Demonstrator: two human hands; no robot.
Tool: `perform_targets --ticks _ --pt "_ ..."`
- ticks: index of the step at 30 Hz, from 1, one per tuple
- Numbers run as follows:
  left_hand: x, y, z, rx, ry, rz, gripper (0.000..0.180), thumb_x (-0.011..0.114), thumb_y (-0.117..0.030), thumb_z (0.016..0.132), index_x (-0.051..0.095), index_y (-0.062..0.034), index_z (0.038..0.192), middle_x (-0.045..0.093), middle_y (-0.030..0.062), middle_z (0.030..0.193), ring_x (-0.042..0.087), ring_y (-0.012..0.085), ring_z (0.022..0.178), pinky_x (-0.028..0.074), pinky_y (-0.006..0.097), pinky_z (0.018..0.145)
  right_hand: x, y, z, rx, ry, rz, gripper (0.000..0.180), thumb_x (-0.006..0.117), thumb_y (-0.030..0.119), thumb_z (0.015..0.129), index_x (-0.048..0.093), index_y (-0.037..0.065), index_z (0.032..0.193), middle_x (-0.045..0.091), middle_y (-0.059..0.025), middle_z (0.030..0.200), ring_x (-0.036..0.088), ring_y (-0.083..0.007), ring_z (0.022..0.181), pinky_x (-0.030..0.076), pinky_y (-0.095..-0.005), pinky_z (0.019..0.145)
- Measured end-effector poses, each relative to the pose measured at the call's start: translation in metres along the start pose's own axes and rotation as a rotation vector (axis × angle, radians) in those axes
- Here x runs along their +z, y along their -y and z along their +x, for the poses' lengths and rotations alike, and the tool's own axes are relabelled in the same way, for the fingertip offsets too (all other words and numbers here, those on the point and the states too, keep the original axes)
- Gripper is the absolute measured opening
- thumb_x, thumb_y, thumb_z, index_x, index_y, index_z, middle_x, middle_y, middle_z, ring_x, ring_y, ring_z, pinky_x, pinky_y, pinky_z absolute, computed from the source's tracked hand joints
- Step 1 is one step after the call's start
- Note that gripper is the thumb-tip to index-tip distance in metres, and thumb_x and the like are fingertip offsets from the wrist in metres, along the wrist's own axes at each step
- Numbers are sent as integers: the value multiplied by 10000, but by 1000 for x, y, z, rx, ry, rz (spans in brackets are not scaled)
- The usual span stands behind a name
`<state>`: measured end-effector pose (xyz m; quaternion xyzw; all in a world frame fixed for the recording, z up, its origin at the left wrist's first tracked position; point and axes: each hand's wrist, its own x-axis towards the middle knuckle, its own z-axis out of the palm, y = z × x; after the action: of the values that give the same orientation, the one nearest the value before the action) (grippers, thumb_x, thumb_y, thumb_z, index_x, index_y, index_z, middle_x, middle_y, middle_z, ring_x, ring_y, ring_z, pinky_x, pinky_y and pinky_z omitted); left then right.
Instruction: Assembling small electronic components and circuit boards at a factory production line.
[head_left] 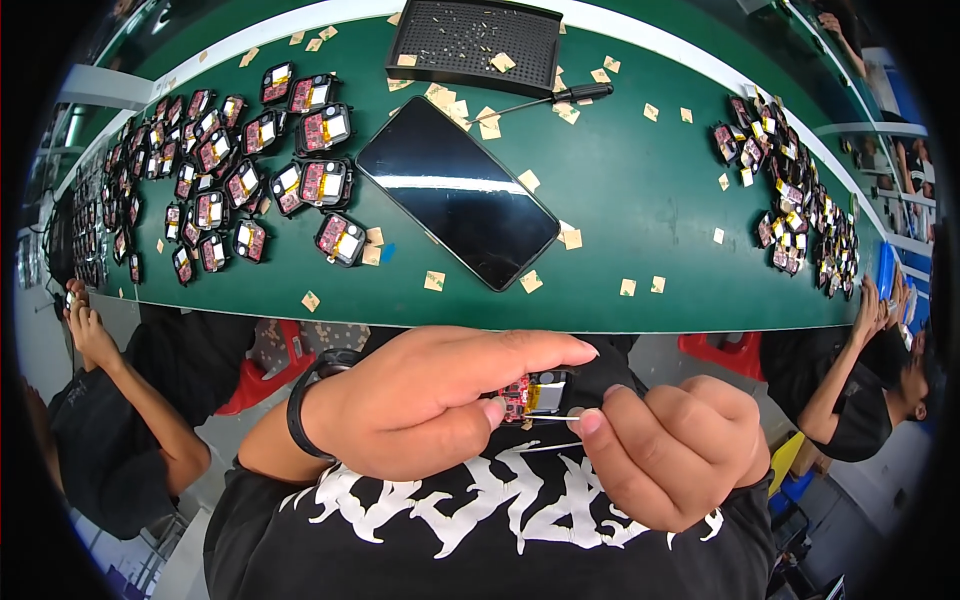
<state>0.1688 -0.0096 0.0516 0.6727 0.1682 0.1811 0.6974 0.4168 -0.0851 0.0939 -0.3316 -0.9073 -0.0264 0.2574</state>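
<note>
Close to my chest, my left hand (430, 405) is closed around a small open black device (548, 390) with a red circuit board (516, 396) and a strip of yellow tape. Its index finger stretches over the top of the device, and the thumb presses at the board's left side. My right hand (680, 450) pinches a thin metal tool (552, 418) between thumb and fingers. The tool points left and reaches the lower part of the board. Whether its tip touches the board I cannot tell, and most of its shaft is hidden in the hand.
On the green table (640, 190) lie a large black phone (460, 190), a screwdriver (580, 92) and a black parts tray (475, 45). Many similar open devices (325, 182) cover the left; another pile (790, 200) lies right. Small tan squares are scattered about. People sit on both sides.
</note>
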Motion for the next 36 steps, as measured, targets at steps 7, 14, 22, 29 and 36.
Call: perform_targets --ticks 7,14,22,29,36 --pt "0 -9 6 -137 58 59 552 567 0 878 547 53 1426 700 178 1191 688 257 874 525 319 781 -13 16 -5 118 35 -156 185 753 85 764 699 19 928 695 -83 790 505 -141 621 280 -258 502" --pt "-1 -8 12 -33 18 59 536 551 26 894 537 77 1428 713 172 1132 660 232 781 524 321 734 -26 25 2 258 62 -101 269 806 107 784 689 11 1006 718 -117 839 520 -156 629 321 -271 506" --pt "-2 -5 13 54 12 28 646 515 64 782 520 111 1427 700 225 1202 693 234 810 538 311 741 -21 24 10 208 128 -121 245 786 76 754 697 6 972 717 -130 832 511 -164 635 314 -283 499" --pt "-1 -6 11 56 -3 78 693 506 109 736 510 118 1429 705 232 1149 705 240 795 530 293 716 -17 25 14 188 139 -150 232 771 54 752 698 7 967 713 -130 825 503 -163 625 299 -277 478" --pt "-1 -9 9 49 -19 114 704 507 125 729 514 106 1433 707 223 1115 683 225 754 523 294 690 -14 25 11 40 122 -255 198 726 54 771 696 -7 957 695 -138 797 487 -156 601 280 -273 469"
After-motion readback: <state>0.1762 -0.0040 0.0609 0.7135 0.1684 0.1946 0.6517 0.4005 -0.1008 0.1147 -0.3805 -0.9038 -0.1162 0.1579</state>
